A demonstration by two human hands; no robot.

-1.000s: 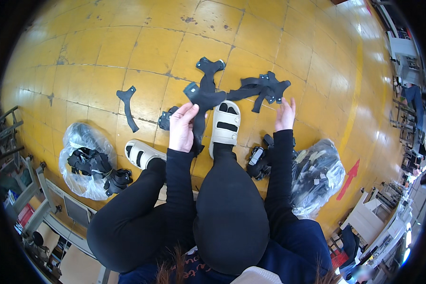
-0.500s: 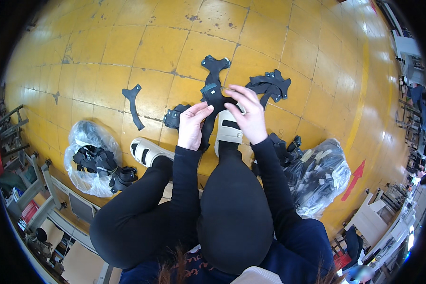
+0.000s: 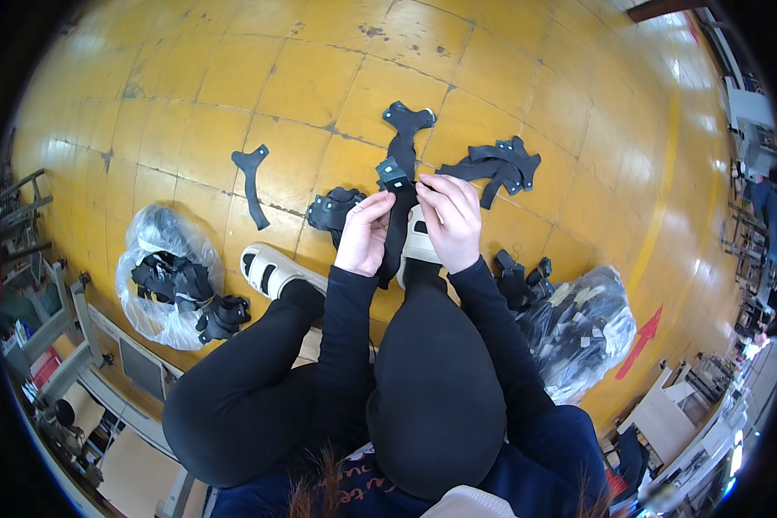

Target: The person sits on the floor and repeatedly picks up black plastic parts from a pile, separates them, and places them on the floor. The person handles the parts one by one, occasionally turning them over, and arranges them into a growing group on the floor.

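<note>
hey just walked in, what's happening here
A person's left hand pinches a black strap near its upper end; the right hand is at that end too, though its grip is unclear. On the yellow floor lie a lone strap to the left, a strap pile to the right, and a clear bag at left.

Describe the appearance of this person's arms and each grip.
The left grip and right grip are bare human hands, without gloves or visible rings. Long, snug black sleeves reach the wrists, with no markings or cables to be seen. Navy fabric shows near the right upper arm.
</note>
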